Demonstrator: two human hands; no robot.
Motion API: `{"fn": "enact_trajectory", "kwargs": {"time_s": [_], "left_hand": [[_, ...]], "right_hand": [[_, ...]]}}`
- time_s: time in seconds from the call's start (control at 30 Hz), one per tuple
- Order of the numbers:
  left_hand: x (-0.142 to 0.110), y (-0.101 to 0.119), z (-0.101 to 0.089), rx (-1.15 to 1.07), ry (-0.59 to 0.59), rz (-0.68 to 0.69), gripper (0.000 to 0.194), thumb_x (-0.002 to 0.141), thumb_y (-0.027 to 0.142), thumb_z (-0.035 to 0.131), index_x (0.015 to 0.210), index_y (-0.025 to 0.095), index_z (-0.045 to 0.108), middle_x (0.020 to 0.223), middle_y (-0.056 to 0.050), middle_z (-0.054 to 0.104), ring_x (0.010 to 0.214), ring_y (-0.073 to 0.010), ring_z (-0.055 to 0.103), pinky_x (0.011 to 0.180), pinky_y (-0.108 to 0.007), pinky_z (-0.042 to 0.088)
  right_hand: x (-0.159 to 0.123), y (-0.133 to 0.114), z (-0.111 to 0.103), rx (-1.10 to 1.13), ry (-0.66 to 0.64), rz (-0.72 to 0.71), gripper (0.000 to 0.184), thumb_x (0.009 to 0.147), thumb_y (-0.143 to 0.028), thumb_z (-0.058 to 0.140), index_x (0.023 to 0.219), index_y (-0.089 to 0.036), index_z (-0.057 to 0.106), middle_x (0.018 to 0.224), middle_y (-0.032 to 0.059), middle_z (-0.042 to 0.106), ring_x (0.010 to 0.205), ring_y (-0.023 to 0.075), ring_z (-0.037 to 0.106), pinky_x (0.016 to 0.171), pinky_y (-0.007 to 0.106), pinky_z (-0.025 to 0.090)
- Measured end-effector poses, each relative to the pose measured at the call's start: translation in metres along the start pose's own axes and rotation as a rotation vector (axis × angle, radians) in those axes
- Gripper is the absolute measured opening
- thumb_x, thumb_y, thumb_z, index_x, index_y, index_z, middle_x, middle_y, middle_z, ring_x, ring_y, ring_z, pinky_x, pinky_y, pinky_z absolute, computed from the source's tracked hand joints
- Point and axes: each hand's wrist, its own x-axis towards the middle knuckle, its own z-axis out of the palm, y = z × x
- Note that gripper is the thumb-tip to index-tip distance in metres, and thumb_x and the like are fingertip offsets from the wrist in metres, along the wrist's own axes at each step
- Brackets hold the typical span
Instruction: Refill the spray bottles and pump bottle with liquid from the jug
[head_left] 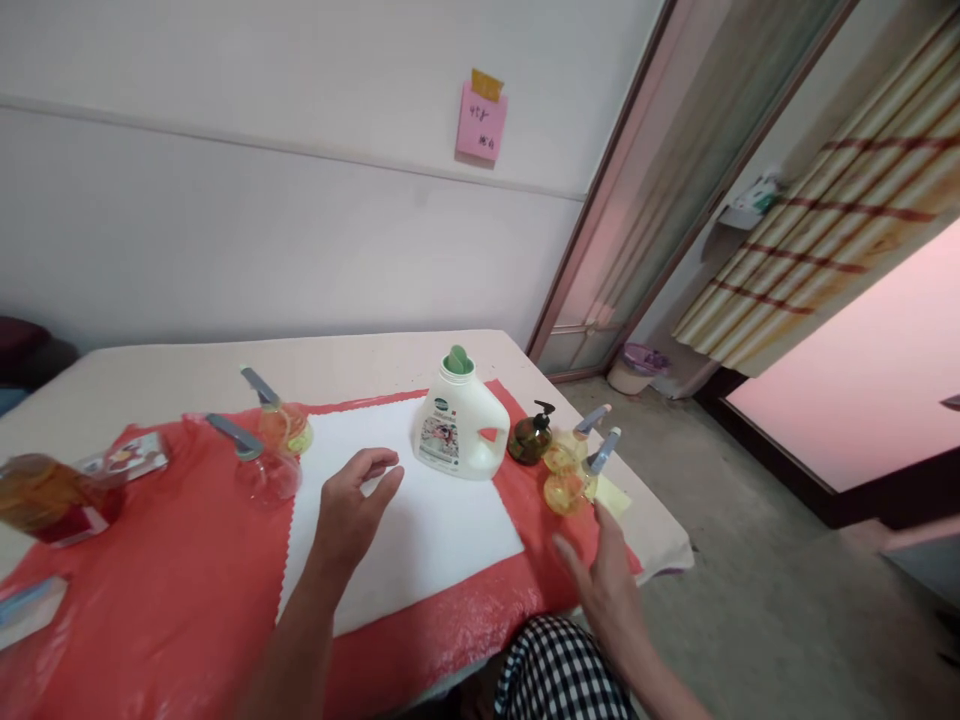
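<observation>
My left hand (356, 505) hovers over the white sheet (382, 575), its fingers curved and a gap between thumb and forefinger; nothing is in it. A cream detergent jug (457, 425) with a green spout stands upright on the sheet, to the right of that hand. My right hand (604, 570) is open, thumb apart from the fingers, just in front of a yellow-tinted clear bottle (564, 490) with a grey top. Whether its fingertips touch the bottle I cannot tell. Behind stand a similar yellow bottle (562, 453) and a dark pump bottle (530, 440).
On the left of the red cloth (180, 580) are a colourless bottle (266, 478), a yellow one (285, 428), a large amber container (56, 500) and a small packet (135, 456). A yellow paper (613, 495) lies near the table's right edge. A pink note (481, 122) hangs on the wall.
</observation>
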Motion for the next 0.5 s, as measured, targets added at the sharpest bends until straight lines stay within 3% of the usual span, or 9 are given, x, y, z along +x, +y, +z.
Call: {"fn": "enact_trajectory", "kwargs": {"time_s": [0.1,0.2,0.27,0.37,0.5], "left_hand": [[-0.002,0.000,0.006,0.023,-0.024,0.042,0.024,0.085,0.043,0.062,0.093,0.021,0.069,0.095,-0.005,0.074,0.089,-0.0221,0.070,0.088,-0.039,0.056],[-0.008,-0.001,0.016,0.075,-0.034,0.105,0.021,0.086,0.039,0.059,0.093,0.021,0.068,0.094,-0.005,0.074,0.088,-0.0218,0.069,0.086,-0.038,0.056],[-0.014,0.000,0.025,0.110,-0.069,0.162,0.020,0.087,0.037,0.056,0.093,0.021,0.067,0.094,-0.006,0.073,0.089,-0.0219,0.068,0.086,-0.038,0.055],[-0.027,0.009,0.038,0.138,-0.145,0.233,0.020,0.089,0.033,0.053,0.092,0.020,0.067,0.092,-0.006,0.073,0.088,-0.0216,0.068,0.085,-0.038,0.055],[-0.060,0.029,0.052,0.144,-0.210,0.327,0.019,0.091,0.030,0.051,0.090,0.022,0.068,0.087,-0.004,0.072,0.083,-0.0210,0.070,0.079,-0.036,0.056]], "right_hand": [[-0.048,-0.021,-0.009,-0.042,-0.060,-0.358,0.078,0.089,-0.043,0.062,0.155,-0.026,0.025,0.145,0.0169,0.055,0.128,0.0379,0.057,0.100,0.058,0.054],[-0.070,-0.042,-0.012,-0.061,-0.055,-0.632,0.080,0.087,-0.036,0.066,0.155,-0.022,0.029,0.133,0.0166,0.065,0.117,0.0350,0.065,0.091,0.054,0.060],[-0.070,-0.052,-0.012,-0.059,-0.046,-0.674,0.075,0.088,-0.034,0.065,0.153,-0.019,0.032,0.129,0.0162,0.067,0.115,0.0328,0.066,0.091,0.052,0.060],[-0.061,-0.060,-0.010,-0.035,-0.019,-0.614,0.063,0.091,-0.034,0.063,0.147,-0.016,0.040,0.128,0.0172,0.067,0.116,0.0302,0.066,0.093,0.049,0.060],[-0.059,-0.060,-0.005,-0.046,0.004,-0.634,0.048,0.093,-0.034,0.060,0.135,-0.014,0.051,0.120,0.0154,0.071,0.109,0.0277,0.069,0.090,0.045,0.061]]}}
